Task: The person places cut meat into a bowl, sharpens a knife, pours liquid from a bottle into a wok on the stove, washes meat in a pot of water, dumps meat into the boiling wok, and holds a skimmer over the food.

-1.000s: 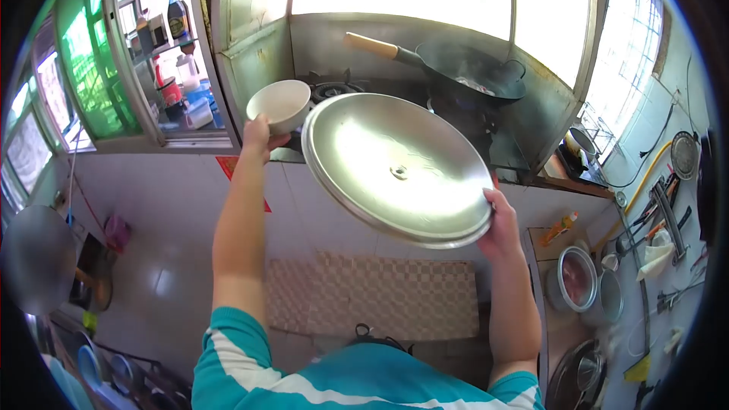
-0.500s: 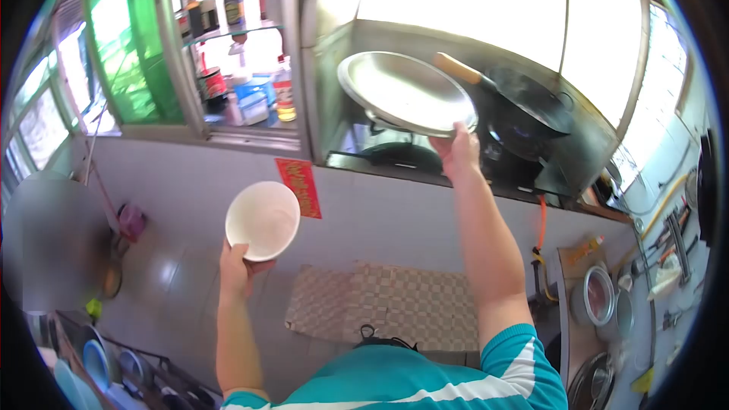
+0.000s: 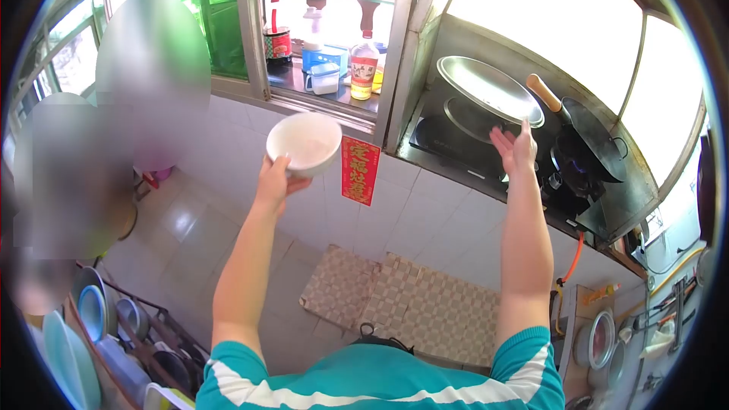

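My left hand [image 3: 281, 184] grips a white bowl [image 3: 307, 142] by its lower side, thumb at the rim. The bowl is tilted so that its inside shows. My right hand [image 3: 518, 150] is at the stove with its fingers spread, one fingertip at or very near the lower right edge of a shiny metal lid [image 3: 490, 89]. Whether that finger touches the lid I cannot tell. The lid is tilted over the left side of the stove. To its right, a dark wok [image 3: 596, 133] with a wooden handle [image 3: 544, 93] sits over the other burner.
Left of the stove, a window shelf holds an oil bottle [image 3: 364, 68], a white measuring cup [image 3: 323, 80] and several jars. A red paper strip [image 3: 359, 171] is on the tiled wall. Mats [image 3: 425, 304] cover the floor; basins [image 3: 72, 357] stand lower left. Blurred shapes fill the left side.
My right hand has loosened from the lid, its fingers now spread. The lid is higher and tilted more steeply. My left hand has raised the bowl, and the view has shifted left.
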`<state>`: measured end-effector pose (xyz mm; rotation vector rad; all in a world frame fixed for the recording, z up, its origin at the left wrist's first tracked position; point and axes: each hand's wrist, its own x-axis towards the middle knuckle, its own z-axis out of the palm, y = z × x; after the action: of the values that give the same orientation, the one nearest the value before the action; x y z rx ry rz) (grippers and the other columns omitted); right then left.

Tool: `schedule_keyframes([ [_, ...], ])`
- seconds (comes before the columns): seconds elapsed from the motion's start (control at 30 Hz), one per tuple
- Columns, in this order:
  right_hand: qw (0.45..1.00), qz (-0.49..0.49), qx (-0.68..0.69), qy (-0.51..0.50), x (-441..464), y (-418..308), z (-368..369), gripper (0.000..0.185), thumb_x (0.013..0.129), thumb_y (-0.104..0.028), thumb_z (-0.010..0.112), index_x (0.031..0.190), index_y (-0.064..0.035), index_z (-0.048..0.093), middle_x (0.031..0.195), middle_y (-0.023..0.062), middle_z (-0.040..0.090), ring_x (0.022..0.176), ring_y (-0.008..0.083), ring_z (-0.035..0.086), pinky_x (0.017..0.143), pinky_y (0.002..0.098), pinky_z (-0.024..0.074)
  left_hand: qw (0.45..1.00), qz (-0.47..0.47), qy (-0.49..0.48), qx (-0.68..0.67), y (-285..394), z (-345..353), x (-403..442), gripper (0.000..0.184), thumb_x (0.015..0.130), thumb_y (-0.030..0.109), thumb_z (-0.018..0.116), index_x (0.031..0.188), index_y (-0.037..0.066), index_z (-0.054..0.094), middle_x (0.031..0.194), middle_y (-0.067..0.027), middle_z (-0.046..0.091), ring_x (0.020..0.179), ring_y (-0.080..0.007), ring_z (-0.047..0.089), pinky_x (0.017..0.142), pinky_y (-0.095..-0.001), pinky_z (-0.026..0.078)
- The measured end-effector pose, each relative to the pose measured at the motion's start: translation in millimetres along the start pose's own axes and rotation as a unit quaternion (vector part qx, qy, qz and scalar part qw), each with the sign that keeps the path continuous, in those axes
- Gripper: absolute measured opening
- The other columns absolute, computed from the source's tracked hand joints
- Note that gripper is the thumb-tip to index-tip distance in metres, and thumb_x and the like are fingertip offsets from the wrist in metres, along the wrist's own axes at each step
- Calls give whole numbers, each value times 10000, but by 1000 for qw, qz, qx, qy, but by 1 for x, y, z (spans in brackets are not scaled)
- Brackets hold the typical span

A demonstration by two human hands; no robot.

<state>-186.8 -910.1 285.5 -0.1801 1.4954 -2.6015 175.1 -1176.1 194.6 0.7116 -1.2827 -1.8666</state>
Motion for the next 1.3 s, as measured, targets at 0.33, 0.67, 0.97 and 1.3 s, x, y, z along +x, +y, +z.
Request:
schedule_keyframes([
  [0.33,954,23,-266,-134,-193,53,-180,372,986,-206,495,1326,-79,410,1032,97,606,612,153,624,546,280,527,1000,25,9,5,-21,88,154,539,899,251,492,1361,75,278,1173,-214,544,856,-328,675,690,-411,609],
  [0.67,913,237,-278,-181,-228,145,-210,269,981,-178,509,1204,-31,489,970,98,607,632,145,614,559,288,545,999,9,37,28,-24,82,162,620,872,420,594,1307,29,389,1139,-203,587,703,-309,684,529,-402,598],
  [0.97,892,164,-300,-296,-235,196,-90,227,989,-187,493,1113,-1,530,893,72,605,651,121,601,578,253,535,903,250,205,282,-117,72,245,823,885,483,580,1473,20,237,1330,-259,428,1010,-267,618,656,-382,568],
  [1.3,674,39,-598,-432,-211,430,-98,277,891,-238,598,830,25,660,736,115,649,676,226,622,637,356,495,935,-277,22,220,-122,-281,-38,566,901,397,559,1318,21,488,1183,-174,572,819,-223,644,627,-355,549],
])
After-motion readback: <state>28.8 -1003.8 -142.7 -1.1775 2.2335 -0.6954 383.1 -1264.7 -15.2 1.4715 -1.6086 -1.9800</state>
